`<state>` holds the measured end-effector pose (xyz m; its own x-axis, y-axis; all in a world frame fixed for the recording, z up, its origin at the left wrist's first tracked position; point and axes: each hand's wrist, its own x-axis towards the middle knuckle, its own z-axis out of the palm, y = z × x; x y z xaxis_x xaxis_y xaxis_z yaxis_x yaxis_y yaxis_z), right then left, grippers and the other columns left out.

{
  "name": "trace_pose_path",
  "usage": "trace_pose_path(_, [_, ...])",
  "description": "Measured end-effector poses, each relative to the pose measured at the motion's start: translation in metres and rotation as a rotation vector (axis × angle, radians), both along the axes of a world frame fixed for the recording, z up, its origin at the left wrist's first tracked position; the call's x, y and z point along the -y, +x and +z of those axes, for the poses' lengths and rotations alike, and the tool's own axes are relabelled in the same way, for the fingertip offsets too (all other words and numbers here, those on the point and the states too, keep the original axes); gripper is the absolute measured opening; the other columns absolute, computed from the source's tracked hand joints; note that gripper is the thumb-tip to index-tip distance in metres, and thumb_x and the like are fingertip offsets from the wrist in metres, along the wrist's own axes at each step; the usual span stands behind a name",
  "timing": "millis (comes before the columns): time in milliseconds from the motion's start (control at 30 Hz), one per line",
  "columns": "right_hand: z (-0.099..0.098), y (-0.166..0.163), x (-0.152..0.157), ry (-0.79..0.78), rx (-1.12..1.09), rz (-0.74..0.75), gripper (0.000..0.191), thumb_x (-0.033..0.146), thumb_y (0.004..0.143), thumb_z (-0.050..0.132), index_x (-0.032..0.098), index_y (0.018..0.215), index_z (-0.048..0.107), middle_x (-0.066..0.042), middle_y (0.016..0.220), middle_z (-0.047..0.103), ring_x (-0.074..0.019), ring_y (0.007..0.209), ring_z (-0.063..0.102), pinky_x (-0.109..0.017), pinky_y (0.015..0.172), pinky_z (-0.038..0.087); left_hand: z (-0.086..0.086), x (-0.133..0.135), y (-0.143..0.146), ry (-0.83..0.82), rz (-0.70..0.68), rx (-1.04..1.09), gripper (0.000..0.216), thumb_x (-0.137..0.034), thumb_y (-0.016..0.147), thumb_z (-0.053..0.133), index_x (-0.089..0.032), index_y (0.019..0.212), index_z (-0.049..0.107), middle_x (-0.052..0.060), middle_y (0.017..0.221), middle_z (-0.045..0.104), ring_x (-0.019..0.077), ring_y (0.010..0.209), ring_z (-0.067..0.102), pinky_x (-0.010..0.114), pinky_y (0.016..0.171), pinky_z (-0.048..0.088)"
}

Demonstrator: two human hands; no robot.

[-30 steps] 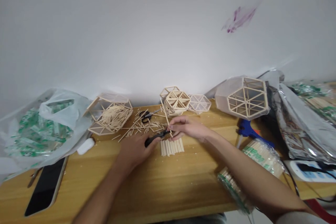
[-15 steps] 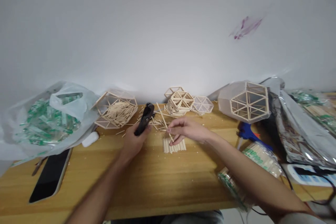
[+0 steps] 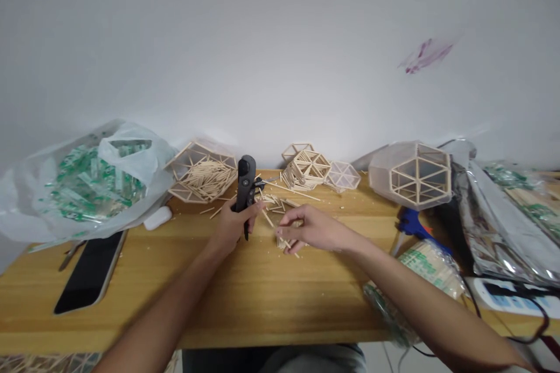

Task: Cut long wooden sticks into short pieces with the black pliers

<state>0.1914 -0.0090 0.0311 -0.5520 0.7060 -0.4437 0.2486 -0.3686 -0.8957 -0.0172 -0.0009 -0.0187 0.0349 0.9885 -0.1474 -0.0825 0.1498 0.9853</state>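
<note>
My left hand (image 3: 231, 224) is closed around a black plier-like tool (image 3: 245, 189), held upright above the table. Between the fingertips of my right hand (image 3: 304, 228) is a thin wooden stick (image 3: 268, 218), slanting up and left to the fingers of my left hand and the tool. Whether the stick sits in the tool's jaws I cannot tell. Beneath my right hand, partly hidden, lies a row of short cut sticks (image 3: 282, 242). Loose stick pieces (image 3: 272, 203) are scattered just behind.
At the back stand a stick-framed bowl (image 3: 178, 193) of cut pieces, stacked stick hexagons (image 3: 308, 168) and a translucent stick-framed container (image 3: 380, 178). A plastic bag (image 3: 157, 157), white case (image 3: 157, 218) and phone (image 3: 90, 274) lie left; a blue glue gun (image 3: 410, 221), bagged sticks (image 3: 431, 271) and power strip (image 3: 516, 297) right.
The black tool has turned more upright and come closer to the stick. My right hand has lowered slightly, and the stick now leans further left, toward my left hand. The view has shifted a little.
</note>
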Motion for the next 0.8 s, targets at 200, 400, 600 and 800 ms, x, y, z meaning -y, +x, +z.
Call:
trace_pose_path(200, [-0.004,0.01,-0.001,-0.013,-0.043,-0.136,0.037,0.047,0.073,0.085,0.014,0.085,0.072,-0.005,0.084,0.072,-0.0199,0.083,0.073,-0.037,0.086,0.059,0.002,-0.006,-0.006,-0.024,0.04,0.086,0.032,-0.043,0.071,0.08,-0.014,0.072,0.066,-0.006,0.049,0.047,0.0073,0.041,0.044,0.021,0.04,0.035])
trace_pose_path(400, [-0.009,0.024,0.001,0.147,0.065,-0.074,0.032,0.042,0.071,0.086,0.016,0.086,0.075,-0.008,0.086,0.075,-0.0212,0.08,0.068,-0.036,0.079,0.052,-0.003,-0.009,-0.006,-0.03,0.063,0.104,0.03,-0.041,0.072,0.081,-0.013,0.075,0.07,-0.005,0.048,0.049,0.0072,0.04,0.044,0.021,0.041,0.035])
trace_pose_path(600, [-0.004,0.035,0.0,0.277,0.074,-0.063,0.033,0.047,0.077,0.08,0.016,0.086,0.073,-0.004,0.079,0.07,-0.0168,0.074,0.062,-0.03,0.071,0.048,-0.002,-0.009,-0.007,-0.066,0.062,0.105,0.031,-0.041,0.07,0.081,-0.013,0.078,0.071,-0.004,0.051,0.051,0.0086,0.044,0.047,0.022,0.042,0.038])
trace_pose_path(800, [-0.01,0.05,-0.013,0.288,0.19,-0.097,0.022,0.035,0.077,0.076,0.015,0.082,0.071,-0.004,0.074,0.069,-0.0156,0.067,0.062,-0.029,0.066,0.05,-0.001,-0.009,-0.004,-0.056,0.071,0.122,0.031,-0.04,0.067,0.082,-0.013,0.075,0.071,-0.004,0.052,0.051,0.0086,0.046,0.046,0.022,0.043,0.041])
